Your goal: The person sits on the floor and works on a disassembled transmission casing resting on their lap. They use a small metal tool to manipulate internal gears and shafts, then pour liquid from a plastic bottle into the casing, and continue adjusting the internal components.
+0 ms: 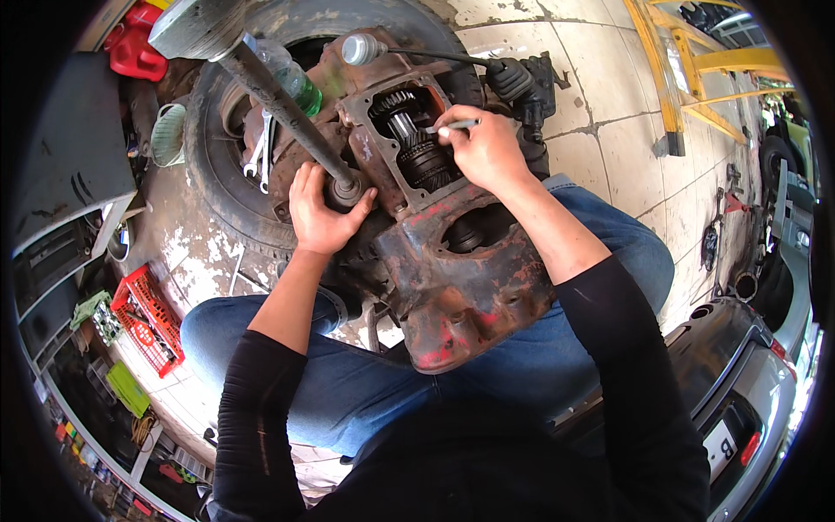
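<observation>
A worn gearbox housing [470, 291] with patches of red paint lies between my knees. Dark gears [424, 165] on shafts show through its rectangular opening. Above that opening, my right hand [491, 155] pinches a slim grey rod-like tool [461, 124]; its exact kind is unclear. My left hand [322, 209] is curled around the round collar [345, 185] at the lower end of a long metal shaft [283, 113]. The shaft slants up to a thick cylindrical head [196, 30] at upper left. Part of the collar is hidden by my fingers.
A big tyre [213, 187] lies behind the gearbox, with wrenches [261, 157] and a green-tinted plastic bottle [300, 87] within its ring. A black lever assembly [517, 83] stands beyond my right hand. Farther out are a red basket [148, 322], a yellow frame [665, 78] and a car [739, 383].
</observation>
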Demonstrator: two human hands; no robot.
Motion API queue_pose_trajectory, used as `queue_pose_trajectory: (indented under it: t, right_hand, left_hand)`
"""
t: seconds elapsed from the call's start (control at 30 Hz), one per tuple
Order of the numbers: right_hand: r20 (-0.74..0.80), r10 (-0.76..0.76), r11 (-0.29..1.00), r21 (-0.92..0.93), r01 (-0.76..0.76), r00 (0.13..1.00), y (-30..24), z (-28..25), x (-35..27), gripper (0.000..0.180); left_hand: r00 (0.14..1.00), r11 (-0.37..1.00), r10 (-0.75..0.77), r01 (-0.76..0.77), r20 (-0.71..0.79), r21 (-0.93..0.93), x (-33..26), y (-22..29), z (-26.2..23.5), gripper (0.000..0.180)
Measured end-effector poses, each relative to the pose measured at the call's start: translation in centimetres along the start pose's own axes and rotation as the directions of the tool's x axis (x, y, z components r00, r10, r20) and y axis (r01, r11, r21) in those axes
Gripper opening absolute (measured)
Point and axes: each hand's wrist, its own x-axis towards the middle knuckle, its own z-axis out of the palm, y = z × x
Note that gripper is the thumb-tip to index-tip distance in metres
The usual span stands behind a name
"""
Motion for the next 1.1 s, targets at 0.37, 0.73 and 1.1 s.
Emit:
queue_pose_trajectory:
  t: [0.37, 0.73, 1.1]
  right_hand:
    - [0.043, -0.003, 0.985, 0.173, -0.004, 0.999, -0.1, -1.0, 1.8, 0.013]
    - [0.180, -0.111, 0.993, -0.012, 0.115, 0.977, -0.3, -0.6, 4.7, 0.014]
    - [0.081, -0.379, 0.924, -0.019, 0.382, 0.922, 1.0, 1.1, 4.6, 0.015]
  left_hand:
    - [1.000, 1.000, -0.027, 0.027, 0.011, 0.010, -0.1, -0.2, -0.3, 0.053]
    - [1.000, 1.000, 0.015, -0.015, -0.005, 0.012, 0.2, -0.7, -0.2, 0.057]
    - [1.000, 1.000, 0.004, -0.004, 0.005, 0.004, 0.4, -0.1, -0.1, 0.055]
